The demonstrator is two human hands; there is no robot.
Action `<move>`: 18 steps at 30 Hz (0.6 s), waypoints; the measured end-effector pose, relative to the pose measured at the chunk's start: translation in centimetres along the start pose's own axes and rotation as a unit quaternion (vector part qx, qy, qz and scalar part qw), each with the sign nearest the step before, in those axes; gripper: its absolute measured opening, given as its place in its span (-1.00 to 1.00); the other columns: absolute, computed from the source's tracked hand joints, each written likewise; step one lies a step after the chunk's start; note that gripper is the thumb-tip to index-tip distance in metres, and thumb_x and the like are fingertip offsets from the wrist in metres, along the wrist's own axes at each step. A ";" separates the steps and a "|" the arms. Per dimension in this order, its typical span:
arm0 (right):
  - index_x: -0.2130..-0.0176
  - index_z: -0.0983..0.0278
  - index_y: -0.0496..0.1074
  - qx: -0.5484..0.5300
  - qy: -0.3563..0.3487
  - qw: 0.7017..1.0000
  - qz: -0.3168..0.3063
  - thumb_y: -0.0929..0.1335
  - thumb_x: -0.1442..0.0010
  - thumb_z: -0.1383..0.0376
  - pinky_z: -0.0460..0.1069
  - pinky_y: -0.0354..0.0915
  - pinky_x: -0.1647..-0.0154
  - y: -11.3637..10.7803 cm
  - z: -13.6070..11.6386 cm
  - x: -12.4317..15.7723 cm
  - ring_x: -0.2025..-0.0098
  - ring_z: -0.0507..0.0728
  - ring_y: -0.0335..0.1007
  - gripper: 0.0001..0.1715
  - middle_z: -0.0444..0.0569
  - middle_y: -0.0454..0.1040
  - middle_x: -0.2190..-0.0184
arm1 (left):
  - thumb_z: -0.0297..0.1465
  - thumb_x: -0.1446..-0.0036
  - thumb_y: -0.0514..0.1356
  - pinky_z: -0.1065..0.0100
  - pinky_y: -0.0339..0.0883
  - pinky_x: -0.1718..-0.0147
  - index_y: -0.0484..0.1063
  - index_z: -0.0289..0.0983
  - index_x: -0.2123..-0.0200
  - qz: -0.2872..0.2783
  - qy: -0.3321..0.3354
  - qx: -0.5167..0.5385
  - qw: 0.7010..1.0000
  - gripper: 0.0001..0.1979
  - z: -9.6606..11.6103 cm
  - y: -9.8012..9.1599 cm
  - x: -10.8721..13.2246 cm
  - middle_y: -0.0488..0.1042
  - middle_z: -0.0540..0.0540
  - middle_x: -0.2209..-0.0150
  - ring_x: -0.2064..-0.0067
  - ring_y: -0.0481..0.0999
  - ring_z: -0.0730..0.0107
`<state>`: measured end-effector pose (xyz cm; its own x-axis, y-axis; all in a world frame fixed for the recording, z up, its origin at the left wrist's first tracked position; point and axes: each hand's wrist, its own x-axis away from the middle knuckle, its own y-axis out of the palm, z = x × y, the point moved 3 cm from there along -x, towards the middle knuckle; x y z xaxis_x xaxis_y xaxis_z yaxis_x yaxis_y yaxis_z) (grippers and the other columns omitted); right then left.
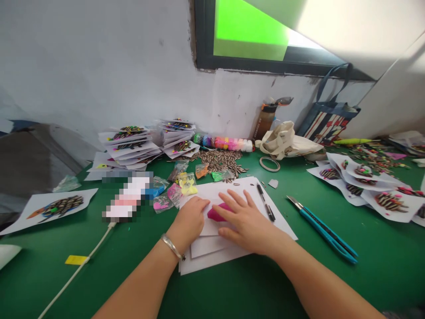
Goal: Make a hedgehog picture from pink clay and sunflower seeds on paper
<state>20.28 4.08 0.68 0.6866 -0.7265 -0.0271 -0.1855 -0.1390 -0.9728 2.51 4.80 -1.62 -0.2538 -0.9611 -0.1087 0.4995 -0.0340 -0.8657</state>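
Observation:
A flat magenta piece, probably modelling clay [215, 215], lies on white paper [229, 247] stacked loosely in front of me. My right hand [241, 219] is spread over it, fingers stretched out, covering its right part. At the left edge of the paper rests my left hand [189, 219], its fingers curled together close to the magenta piece; whether they pinch anything is hidden. A black pen [265, 203] lies on the sheets to the right of my right hand.
Small bags of coloured clay [174, 193] and striped sunflower seeds [219, 161] lie beyond the paper. A blue utility knife [323, 230] and a tape roll [269, 164] are on the right. Seed pictures [131, 146] are piled at the back left. A cable [79, 268] crosses the left side.

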 end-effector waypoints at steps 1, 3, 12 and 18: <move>-0.22 0.04 0.17 -0.004 -0.011 1.000 -0.013 0.13 -0.25 -0.07 0.40 -0.37 -0.26 0.3 -0.6 -0.1 -0.36 0.35 -0.32 -0.38 -0.03 -0.05 -0.34 | -0.63 -0.10 -0.05 0.28 0.28 0.02 0.45 -0.36 0.10 -0.001 -0.004 0.001 1.000 -0.62 0.0 -0.1 0.0 0.48 -0.18 0.17 0.11 0.42 0.30; -0.22 0.07 0.17 -0.008 -0.017 0.999 -0.028 0.10 -0.26 -0.09 0.39 -0.39 -0.26 0.7 -1.3 -0.3 -0.36 0.35 -0.34 -0.36 -0.01 -0.05 -0.33 | -0.62 -0.11 -0.05 0.28 0.27 0.02 0.46 -0.36 0.10 -0.001 -0.013 0.004 1.000 -0.63 0.0 -0.3 0.0 0.49 -0.19 0.16 0.09 0.42 0.30; -0.21 0.08 0.19 -0.002 -0.022 1.000 -0.020 0.08 -0.26 -0.11 0.39 -0.42 -0.26 0.9 -2.0 -0.6 -0.35 0.36 -0.33 -0.34 -0.02 -0.06 -0.34 | -0.58 -0.13 -0.03 0.27 0.31 0.11 0.50 -0.29 0.19 0.015 -0.022 0.015 1.000 -0.67 0.0 -0.6 -0.1 0.53 -0.15 0.22 0.16 0.45 0.29; -0.20 0.04 0.21 0.004 0.000 1.000 -0.013 0.06 -0.27 -0.09 0.41 -0.40 -0.25 1.2 -1.2 -0.7 -0.35 0.37 -0.29 -0.38 -0.02 -0.04 -0.33 | -0.57 -0.13 -0.03 0.25 0.29 0.10 0.50 -0.34 0.17 0.009 -0.034 0.026 0.999 -0.67 -0.1 -0.5 -0.2 0.53 -0.20 0.19 0.15 0.45 0.25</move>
<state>18.74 3.61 -0.19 0.6911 -0.7228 -0.0018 -0.1616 -0.1521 -0.9751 2.25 5.06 -1.25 -0.1892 -0.9779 -0.0885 0.5458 -0.0298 -0.8374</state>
